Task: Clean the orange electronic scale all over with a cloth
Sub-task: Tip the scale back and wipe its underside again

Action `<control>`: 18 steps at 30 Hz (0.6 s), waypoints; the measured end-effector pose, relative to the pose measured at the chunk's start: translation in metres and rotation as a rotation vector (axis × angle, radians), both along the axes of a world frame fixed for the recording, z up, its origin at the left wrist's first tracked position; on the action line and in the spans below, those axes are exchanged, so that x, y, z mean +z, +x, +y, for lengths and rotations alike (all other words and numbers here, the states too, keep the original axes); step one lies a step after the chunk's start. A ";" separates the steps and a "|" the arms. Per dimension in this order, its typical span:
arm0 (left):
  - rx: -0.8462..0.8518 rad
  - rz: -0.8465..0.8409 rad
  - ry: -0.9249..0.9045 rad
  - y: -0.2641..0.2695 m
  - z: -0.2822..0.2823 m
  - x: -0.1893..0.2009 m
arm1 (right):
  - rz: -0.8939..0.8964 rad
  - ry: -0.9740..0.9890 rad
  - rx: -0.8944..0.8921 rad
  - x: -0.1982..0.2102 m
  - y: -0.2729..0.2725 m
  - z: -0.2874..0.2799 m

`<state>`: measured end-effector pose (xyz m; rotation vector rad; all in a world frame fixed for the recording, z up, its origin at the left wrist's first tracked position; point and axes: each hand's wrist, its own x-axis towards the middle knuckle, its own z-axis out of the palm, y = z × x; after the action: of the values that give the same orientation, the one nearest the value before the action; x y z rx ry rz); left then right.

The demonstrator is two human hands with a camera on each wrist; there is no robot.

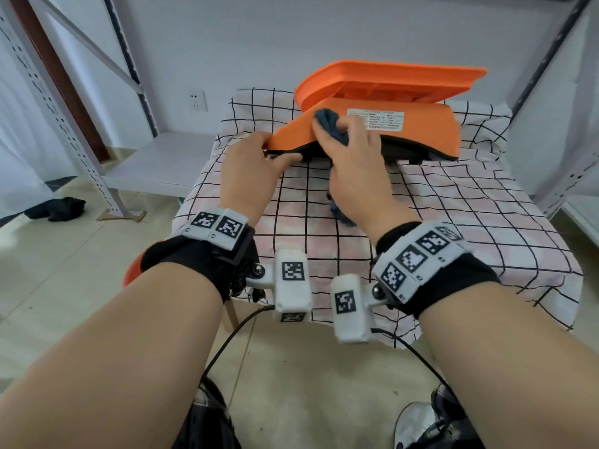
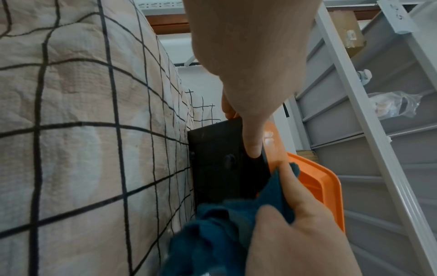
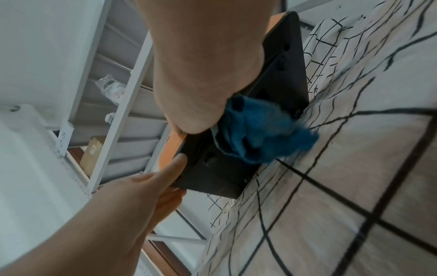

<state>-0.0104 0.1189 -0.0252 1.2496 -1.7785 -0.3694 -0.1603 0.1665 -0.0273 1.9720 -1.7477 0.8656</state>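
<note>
The orange electronic scale (image 1: 421, 124) lies tipped up on the checked table cover, its white label (image 1: 376, 119) facing up and its orange tray (image 1: 389, 79) at the back. Its black underside (image 2: 217, 149) faces me. My left hand (image 1: 269, 150) grips the scale's left corner, thumb (image 2: 253, 145) on the black underside and fingers over the orange edge. My right hand (image 1: 343, 137) holds a bunched dark blue cloth (image 1: 327, 119) against the orange side near the label. The rest of the cloth (image 3: 260, 138) hangs below my palm over the black underside.
The table's checked pink and white cover (image 1: 453, 205) hangs over its edges. Grey metal shelving stands to the left (image 1: 97, 157) and right (image 1: 577, 173). A dark rag (image 1: 58, 209) lies on the tiled floor. An orange stool (image 1: 133, 270) shows under my left wrist.
</note>
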 end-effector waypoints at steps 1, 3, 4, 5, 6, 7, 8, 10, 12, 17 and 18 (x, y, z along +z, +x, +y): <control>-0.002 0.000 0.002 0.001 0.000 0.000 | 0.040 0.005 -0.016 0.000 -0.003 0.000; -0.005 0.005 0.010 0.001 0.001 0.001 | 0.028 0.010 -0.103 0.003 -0.022 0.003; -0.004 0.012 0.014 0.001 0.002 0.002 | -0.042 0.006 -0.175 0.004 -0.035 0.007; -0.003 0.020 0.014 0.001 0.002 0.003 | -0.127 0.000 -0.252 0.005 -0.052 0.011; -0.002 0.029 0.013 0.000 0.002 0.003 | -0.198 -0.006 -0.323 0.006 -0.068 0.017; 0.000 0.037 0.015 -0.001 0.003 0.004 | -0.244 -0.008 -0.384 0.007 -0.081 0.021; 0.001 0.041 0.016 -0.001 0.003 0.005 | -0.275 0.000 -0.432 0.007 -0.093 0.025; -0.001 0.038 0.022 -0.001 0.004 0.004 | -0.371 0.057 -0.521 0.008 -0.108 0.028; -0.013 0.034 0.026 0.000 0.004 0.002 | -0.510 0.146 -0.600 0.008 -0.111 0.029; -0.016 -0.008 0.031 0.004 0.002 0.000 | -0.532 0.035 -0.629 0.002 -0.101 0.027; -0.015 -0.014 0.032 0.004 0.002 0.000 | -0.504 0.005 -0.639 0.002 -0.100 0.026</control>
<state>-0.0062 0.1210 -0.0254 1.2640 -1.8011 -0.4003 -0.2602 0.1922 -0.0254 1.1010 -2.4452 1.1601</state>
